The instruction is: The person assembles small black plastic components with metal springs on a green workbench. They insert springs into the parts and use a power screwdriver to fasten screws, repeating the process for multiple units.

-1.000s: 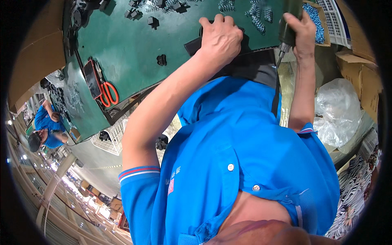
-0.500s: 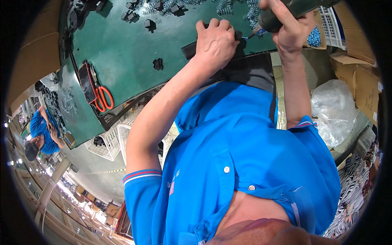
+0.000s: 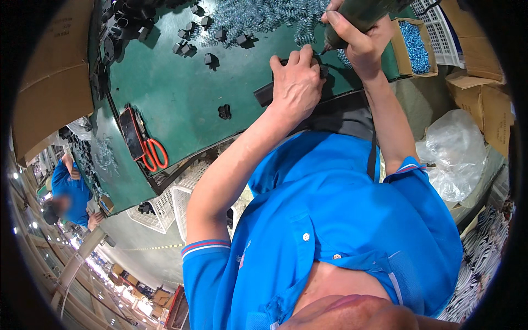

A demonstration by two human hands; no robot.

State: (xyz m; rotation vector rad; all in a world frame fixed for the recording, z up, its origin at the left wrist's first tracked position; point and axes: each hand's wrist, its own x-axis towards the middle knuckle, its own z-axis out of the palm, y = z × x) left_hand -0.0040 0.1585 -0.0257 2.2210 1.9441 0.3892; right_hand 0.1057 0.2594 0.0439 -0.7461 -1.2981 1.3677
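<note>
My left hand (image 3: pixel 297 82) is closed over a long black plastic part (image 3: pixel 265 94), pressing it against the green table near its front edge. Most of that part is hidden under my fingers. In my right hand (image 3: pixel 367 47) is a dark green power screwdriver (image 3: pixel 366 14), tilted with its tip down and to the left. The tip is right beside my left fingertips, at the far side of the black part. Whether it touches the part I cannot tell. A heap of thin coil springs (image 3: pixel 247 19) lies just beyond both hands.
Small black plastic pieces (image 3: pixel 210 60) are scattered at the back left, and one black piece (image 3: pixel 224 111) lies nearer. Red-handled scissors (image 3: pixel 154 154) lie beside a phone (image 3: pixel 131 132). A cardboard box of blue screws (image 3: pixel 410 49) stands at the right. Another person (image 3: pixel 71 187) sits far left.
The whole view has shifted, so the table appears further right and lower. My right hand has brought the screwdriver tip closer to my left fingers, and more of the screw box shows.
</note>
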